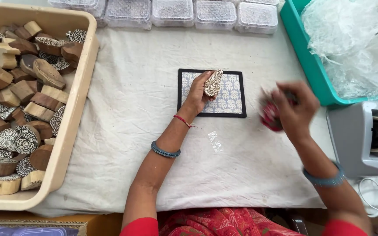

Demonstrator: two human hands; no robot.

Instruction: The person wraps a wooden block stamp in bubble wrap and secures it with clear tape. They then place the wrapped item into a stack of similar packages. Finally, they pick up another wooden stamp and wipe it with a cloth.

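My left hand (196,94) grips a carved wooden printing block (213,83), teardrop-shaped with its patterned face turned up, above a square blue-and-white patterned card with a black border (232,97) lying on the white cloth. My right hand (295,107), blurred by motion, is closed on a small red and white object (269,114) just right of the card. What that object is cannot be made out.
A beige tub (78,100) at left holds several carved wooden blocks. Clear lidded boxes (215,14) line the far edge. A teal bin (309,61) of clear plastic bags sits at right, a grey tape dispenser (364,135) below it. A plastic scrap (215,140) lies mid-cloth.
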